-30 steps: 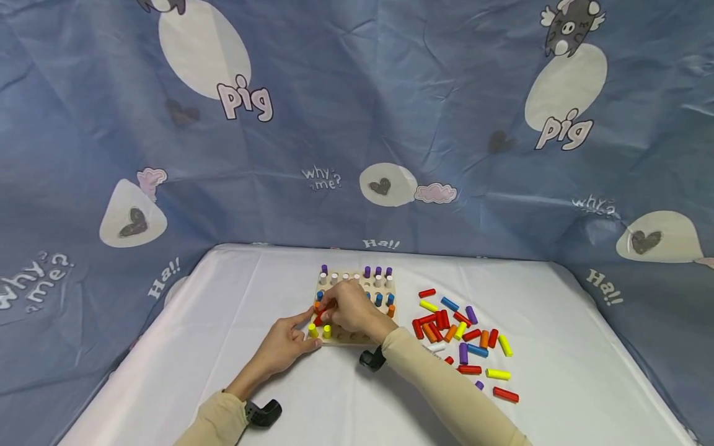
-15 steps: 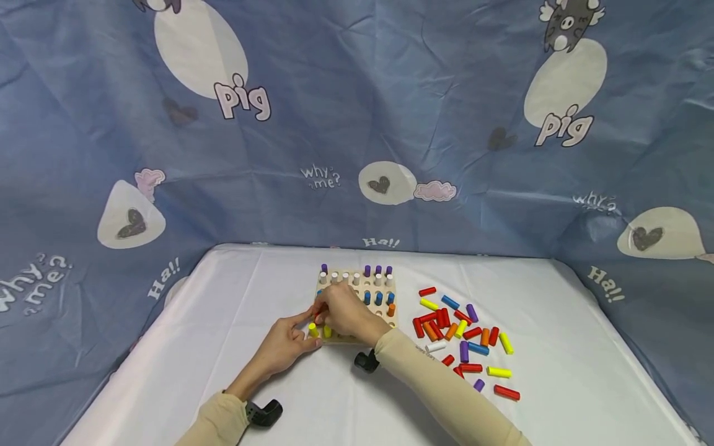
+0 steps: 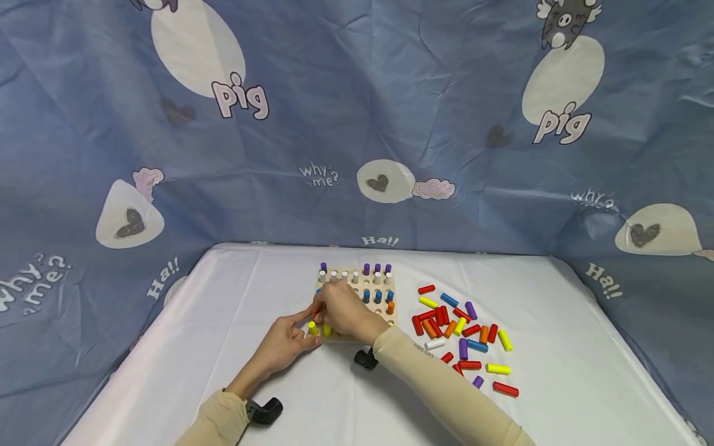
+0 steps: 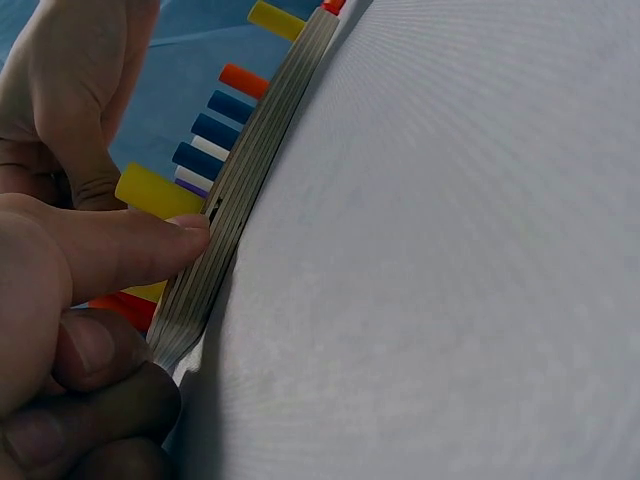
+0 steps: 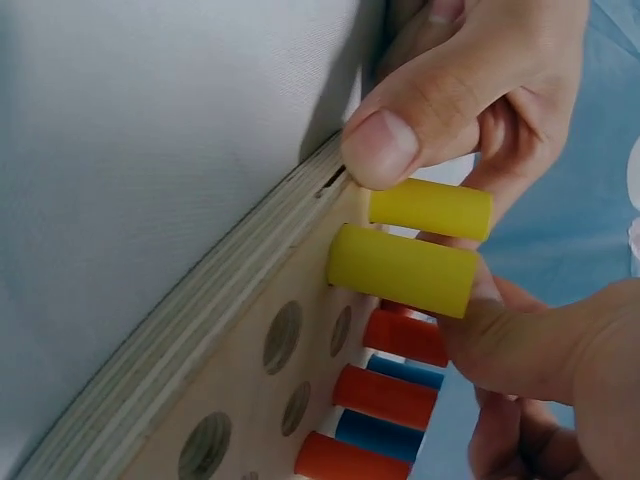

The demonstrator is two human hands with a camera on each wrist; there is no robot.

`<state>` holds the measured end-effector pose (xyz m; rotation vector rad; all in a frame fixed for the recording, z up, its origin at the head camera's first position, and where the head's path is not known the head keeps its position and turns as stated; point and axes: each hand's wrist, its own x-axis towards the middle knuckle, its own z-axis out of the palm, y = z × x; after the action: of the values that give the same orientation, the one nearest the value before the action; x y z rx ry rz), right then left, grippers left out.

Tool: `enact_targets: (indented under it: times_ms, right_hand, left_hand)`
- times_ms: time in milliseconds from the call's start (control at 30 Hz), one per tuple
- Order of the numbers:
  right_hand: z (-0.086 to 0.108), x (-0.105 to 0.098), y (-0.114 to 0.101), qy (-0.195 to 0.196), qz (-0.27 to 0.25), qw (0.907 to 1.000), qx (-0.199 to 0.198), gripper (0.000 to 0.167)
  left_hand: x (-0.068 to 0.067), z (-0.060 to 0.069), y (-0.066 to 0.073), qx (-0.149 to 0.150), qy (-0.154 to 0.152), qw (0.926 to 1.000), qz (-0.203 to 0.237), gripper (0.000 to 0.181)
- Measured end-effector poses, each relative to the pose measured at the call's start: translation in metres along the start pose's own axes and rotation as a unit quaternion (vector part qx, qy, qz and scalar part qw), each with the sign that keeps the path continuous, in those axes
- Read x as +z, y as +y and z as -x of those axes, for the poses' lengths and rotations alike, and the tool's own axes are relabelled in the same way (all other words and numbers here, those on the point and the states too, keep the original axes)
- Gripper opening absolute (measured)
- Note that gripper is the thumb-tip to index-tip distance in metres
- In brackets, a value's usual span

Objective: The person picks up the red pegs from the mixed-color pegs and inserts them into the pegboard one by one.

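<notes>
A wooden pegboard [image 3: 370, 288] lies on the table, its coloured pegs standing in rows. My left hand [image 3: 283, 342] holds its front left corner, thumb on the front edge and index finger along the left side. The right hand [image 3: 344, 310] reaches over the left part of the board and pinches a red peg [image 5: 412, 338], mostly covered by the fingers in the head view. Just in front stand two yellow pegs [image 3: 327, 329]. Behind are white pegs [image 3: 356, 277], blue pegs [image 3: 378, 297] and an orange peg [image 3: 391, 308]. How deep the red peg sits cannot be seen.
Loose pegs [image 3: 470, 365] in red, orange, yellow, blue, purple and white are scattered right of the board. Purple pegs [image 3: 377, 268] line its far edge. Beyond the white-covered table [image 3: 256, 272] hangs a blue printed cloth [image 3: 290, 124].
The right hand has shifted slightly left, and the red peg, tilted and visible earlier, is now mostly hidden by the fingers. My left hand has stayed at the corner.
</notes>
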<state>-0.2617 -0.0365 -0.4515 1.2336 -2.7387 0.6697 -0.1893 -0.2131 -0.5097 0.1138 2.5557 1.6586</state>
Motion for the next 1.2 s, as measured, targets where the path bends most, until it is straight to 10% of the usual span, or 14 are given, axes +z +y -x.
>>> enact_targets:
  times_ms: [300, 533, 833, 1200]
  right_hand:
    - [0.006, -0.006, 0.007, -0.015, -0.053, 0.9977, -0.040, 0.023]
    - [0.026, -0.035, 0.028, 0.057, -0.076, 0.9944, -0.046, 0.022]
    - [0.065, -0.086, 0.073, 0.092, -0.051, 0.9944, 0.010, 0.014]
    - [0.123, -0.080, 0.112, 0.100, 0.002, 0.9847, 0.143, 0.016]
  left_hand:
    - [0.001, 0.000, -0.001, -0.006, 0.008, 0.9999, -0.009, 0.079]
    - [0.002, -0.001, -0.004, -0.012, -0.008, 0.9999, -0.007, 0.081]
    - [-0.001, -0.002, -0.002, -0.020, 0.004, 0.9997, -0.012, 0.081]
    - [0.002, 0.000, 0.000, -0.021, -0.001, 0.9997, -0.008, 0.080]
